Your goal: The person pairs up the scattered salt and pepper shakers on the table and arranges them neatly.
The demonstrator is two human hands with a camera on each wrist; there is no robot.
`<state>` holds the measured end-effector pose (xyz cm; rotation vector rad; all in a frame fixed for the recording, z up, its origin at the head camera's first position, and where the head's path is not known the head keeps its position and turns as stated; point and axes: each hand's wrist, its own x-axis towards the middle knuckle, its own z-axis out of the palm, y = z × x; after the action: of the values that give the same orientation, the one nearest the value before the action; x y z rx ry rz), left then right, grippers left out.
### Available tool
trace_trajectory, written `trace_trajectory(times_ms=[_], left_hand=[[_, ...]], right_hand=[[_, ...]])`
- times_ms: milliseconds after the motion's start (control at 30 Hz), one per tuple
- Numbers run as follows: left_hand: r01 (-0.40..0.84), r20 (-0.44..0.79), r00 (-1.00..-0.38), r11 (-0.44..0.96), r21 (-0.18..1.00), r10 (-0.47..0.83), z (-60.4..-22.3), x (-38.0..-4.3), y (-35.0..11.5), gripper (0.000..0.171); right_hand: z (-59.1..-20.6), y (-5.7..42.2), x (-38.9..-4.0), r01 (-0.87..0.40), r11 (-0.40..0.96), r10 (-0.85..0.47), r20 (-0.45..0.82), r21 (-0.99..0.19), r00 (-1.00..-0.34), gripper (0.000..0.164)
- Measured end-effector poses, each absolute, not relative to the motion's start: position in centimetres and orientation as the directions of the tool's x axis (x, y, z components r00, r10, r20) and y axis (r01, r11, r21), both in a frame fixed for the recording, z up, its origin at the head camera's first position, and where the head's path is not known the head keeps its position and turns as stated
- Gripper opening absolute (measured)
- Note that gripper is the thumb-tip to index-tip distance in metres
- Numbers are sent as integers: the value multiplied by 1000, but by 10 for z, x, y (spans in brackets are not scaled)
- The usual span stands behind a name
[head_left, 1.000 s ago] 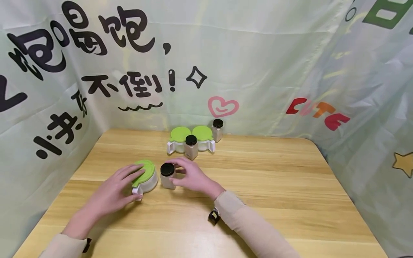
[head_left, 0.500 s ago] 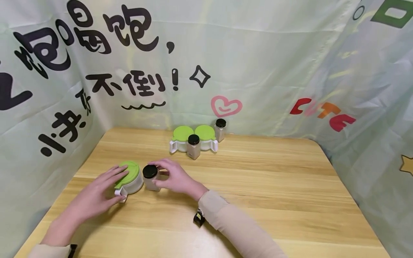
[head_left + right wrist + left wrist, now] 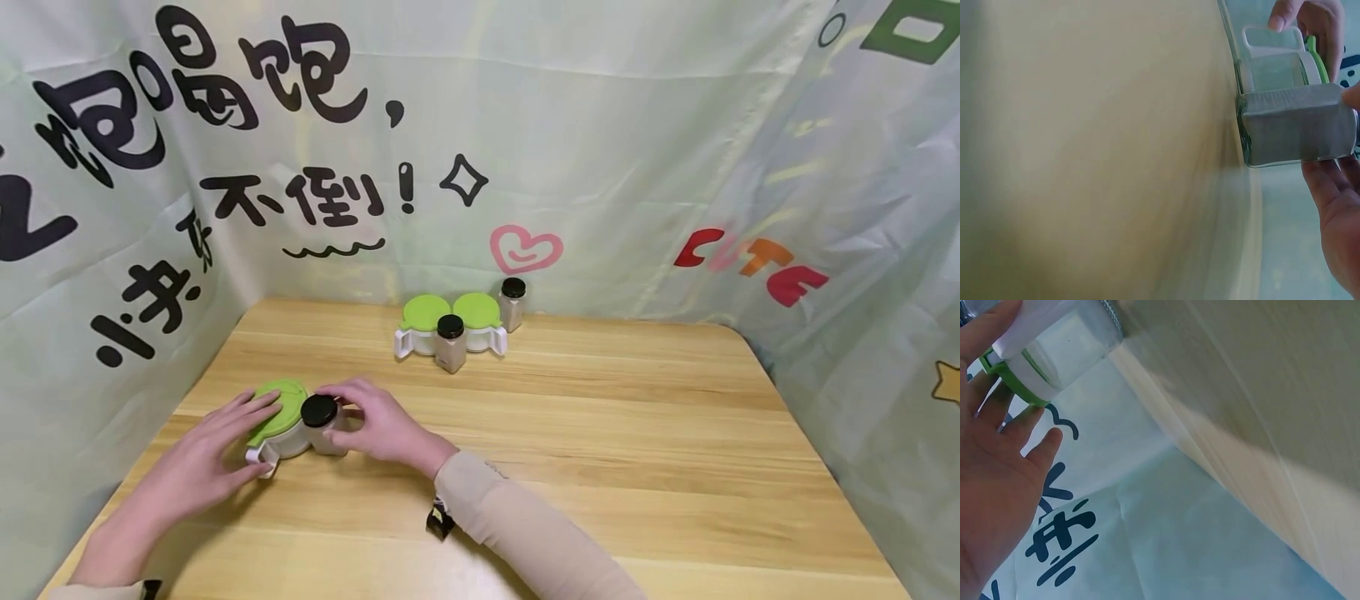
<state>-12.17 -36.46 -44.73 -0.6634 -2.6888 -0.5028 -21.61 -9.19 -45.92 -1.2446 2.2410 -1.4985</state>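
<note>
The left hand (image 3: 191,462) holds a round, clear-walled jar with a flat green lid and white handle (image 3: 281,425), its fingers spread over the lid and its thumb at the handle. The right hand (image 3: 386,425), apart from the left, grips an angular, clear-walled bottle with a round black cap (image 3: 326,429) between thumb and fingers. Jar and bottle are upright, side by side, at the left part of a light wood-grain table (image 3: 637,458); whether they touch cannot be told. Farther back stand two similar green-lidded jars (image 3: 425,314) (image 3: 477,312) side by side, with one black-capped bottle (image 3: 450,346) in front of them and another black-capped bottle (image 3: 512,307) at their right. Behind hangs pale printed fabric (image 3: 600,150).
</note>
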Motion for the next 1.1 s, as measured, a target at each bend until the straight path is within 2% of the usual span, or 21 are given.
trace_trajectory(times_ms=[167, 267, 400, 567, 700, 833, 933, 1100], left_hand=[[495, 385, -838, 836, 237, 387, -445, -120, -364, 98], [488, 384, -842, 838, 244, 378, -443, -118, -360, 100], [466, 391, -856, 833, 298, 338, -434, -115, -352, 100], [430, 445, -862, 813, 392, 242, -423, -114, -333, 91], [503, 573, -794, 750, 429, 205, -417, -123, -314, 82], [627, 724, -664, 666, 404, 186, -411, -138, -295, 58], [682, 793, -588, 624, 380, 160, -404, -150, -279, 56], [713, 829, -543, 595, 371, 135, -390, -168, -251, 50]], right_hand=[[-460, -95, -212, -566, 163, -729, 288, -808, -621, 63], [-459, -93, -211, -620, 214, -724, 303, -754, -619, 64], [-458, -91, -209, -688, 277, -725, 324, -671, -608, 67], [-455, -86, -207, -682, 280, -717, 325, -676, -616, 71], [-451, -76, -205, -658, 237, -682, 360, -715, -637, 68], [-446, -62, -203, -669, 195, -634, 428, -718, -644, 65], [-443, -49, -204, -678, 190, -586, 473, -710, -659, 65], [-439, -26, -210, -677, 182, -473, 540, -713, -696, 66]])
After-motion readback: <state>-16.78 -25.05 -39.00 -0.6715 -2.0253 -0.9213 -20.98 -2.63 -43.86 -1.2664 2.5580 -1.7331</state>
